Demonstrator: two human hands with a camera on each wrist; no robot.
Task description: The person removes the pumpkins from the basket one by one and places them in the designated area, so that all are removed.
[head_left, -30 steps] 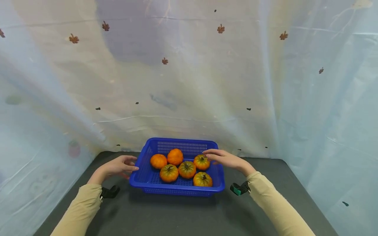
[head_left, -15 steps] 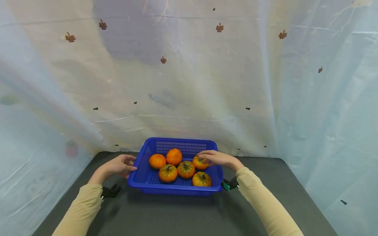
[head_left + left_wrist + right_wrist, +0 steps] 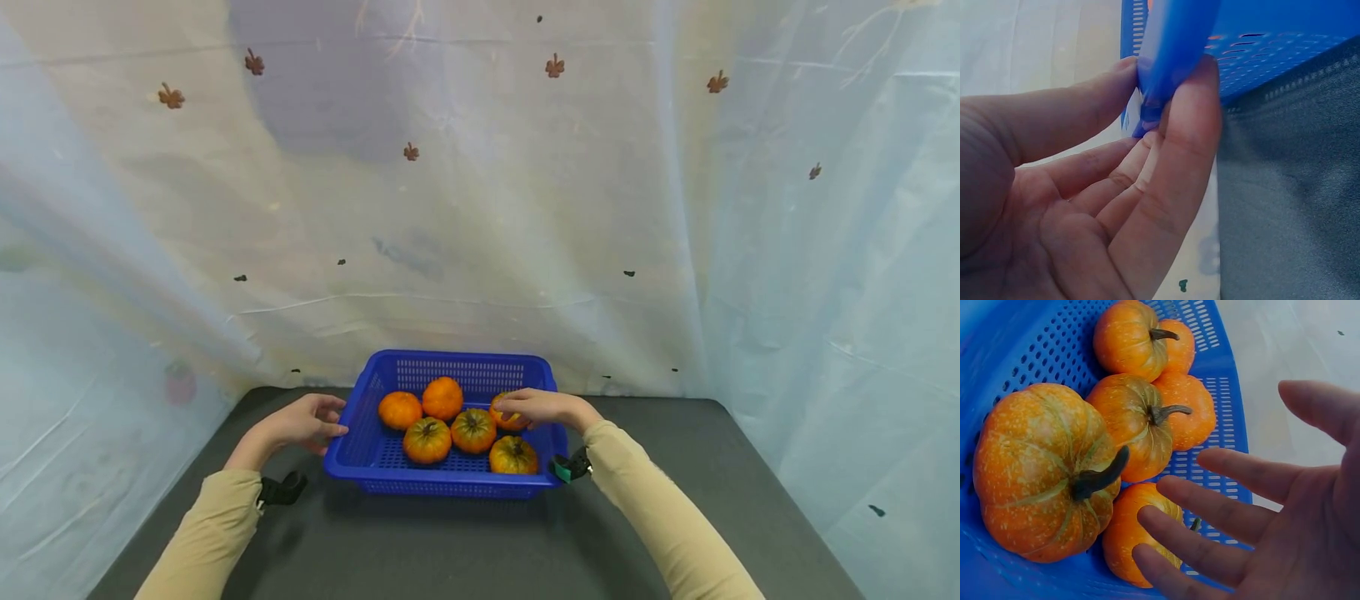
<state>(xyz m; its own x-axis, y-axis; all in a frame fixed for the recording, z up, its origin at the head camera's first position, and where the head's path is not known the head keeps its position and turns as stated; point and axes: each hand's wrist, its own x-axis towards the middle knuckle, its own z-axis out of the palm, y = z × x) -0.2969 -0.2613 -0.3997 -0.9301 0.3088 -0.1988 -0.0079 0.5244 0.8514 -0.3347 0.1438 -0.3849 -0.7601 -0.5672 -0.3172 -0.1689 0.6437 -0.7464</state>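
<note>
A blue plastic basket (image 3: 450, 477) holds several small pumpkins, some plain orange, others streaked green. My left hand (image 3: 300, 419) is at its left side. In the left wrist view, thumb and fingers (image 3: 1194, 109) pinch the basket's rim (image 3: 1175, 47) from both sides. Over the right rear of the basket, my right hand (image 3: 547, 406) partly covers a pumpkin (image 3: 505, 422). The right wrist view shows its fingers (image 3: 1229, 515) spread and fairly straight, in front of that pumpkin (image 3: 1132, 528); whether they touch it, I cannot tell. A larger-looking pumpkin (image 3: 1035, 475) with a dark stem is nearest that camera.
The basket stands on a dark grey table (image 3: 450, 550), toward its back edge. A pale plastic sheet (image 3: 480, 225) with small leaf prints hangs behind and on both sides. Black straps are on both wrists.
My right hand has moved left and slightly lower over the right rear pumpkin. The left hand stays at the basket's left rim, and the basket has not visibly moved on the table.
</note>
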